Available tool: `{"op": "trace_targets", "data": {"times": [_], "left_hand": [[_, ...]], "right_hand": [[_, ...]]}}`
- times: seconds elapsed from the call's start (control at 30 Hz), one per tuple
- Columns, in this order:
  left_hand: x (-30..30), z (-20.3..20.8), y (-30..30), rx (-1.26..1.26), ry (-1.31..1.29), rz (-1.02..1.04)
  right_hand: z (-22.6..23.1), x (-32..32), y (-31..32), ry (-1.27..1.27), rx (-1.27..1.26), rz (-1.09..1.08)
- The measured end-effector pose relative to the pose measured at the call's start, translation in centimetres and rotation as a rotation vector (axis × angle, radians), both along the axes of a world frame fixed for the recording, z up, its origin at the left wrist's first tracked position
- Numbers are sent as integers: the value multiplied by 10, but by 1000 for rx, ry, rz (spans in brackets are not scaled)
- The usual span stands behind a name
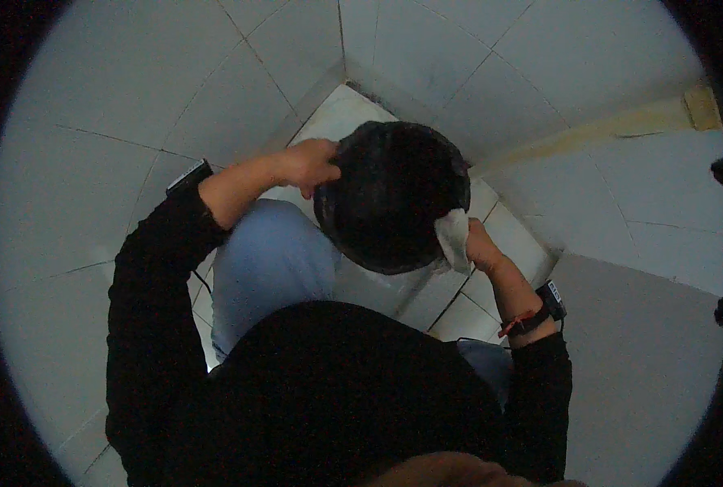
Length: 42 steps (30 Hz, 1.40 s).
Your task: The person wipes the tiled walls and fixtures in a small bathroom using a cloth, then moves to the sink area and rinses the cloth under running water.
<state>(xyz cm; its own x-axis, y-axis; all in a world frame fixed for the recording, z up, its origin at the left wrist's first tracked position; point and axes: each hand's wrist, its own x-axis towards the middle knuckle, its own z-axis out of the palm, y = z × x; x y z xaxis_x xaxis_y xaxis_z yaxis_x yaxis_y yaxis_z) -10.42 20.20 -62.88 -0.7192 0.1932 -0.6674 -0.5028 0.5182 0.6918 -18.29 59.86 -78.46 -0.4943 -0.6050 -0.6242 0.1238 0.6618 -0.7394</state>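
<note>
A round black bucket (338, 213) is in front of me, its dark inside facing up toward me. At its left rim, my left hand (309, 165) is closed on the edge, fingers curled over it. A pale cloth (453, 237) hangs over the lower right rim, partly inside the bucket. My right hand (481, 246) is closed on this cloth at the outer side. What the bucket holds, if anything, is too dark to make out.
White tiled walls (248, 89) meet in a corner just beyond the bucket. Light floor tiles (467, 312) show below it. My bent knee (268, 252) in blue jeans is close to the bucket's left side. A yellowish strip (597, 134) runs along the right wall.
</note>
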Motion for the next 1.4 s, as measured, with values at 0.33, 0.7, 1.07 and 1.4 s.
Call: {"op": "trace_targets", "data": {"times": [0.33, 0.7, 1.07, 1.4], "left_hand": [[0, 8, -3, -113, 510, -23], [71, -14, -17, -321, 667, 154], [15, -68, -44, 452, 265, 481], [-62, -86, -9, 923, 148, 417]], "right_hand": [[47, -82, 155, 241, 411, -170], [63, -45, 290, 309, 339, -969], [75, -94, -13, -85, -551, -784], [81, -33, -205, 799, -492, -33]]}}
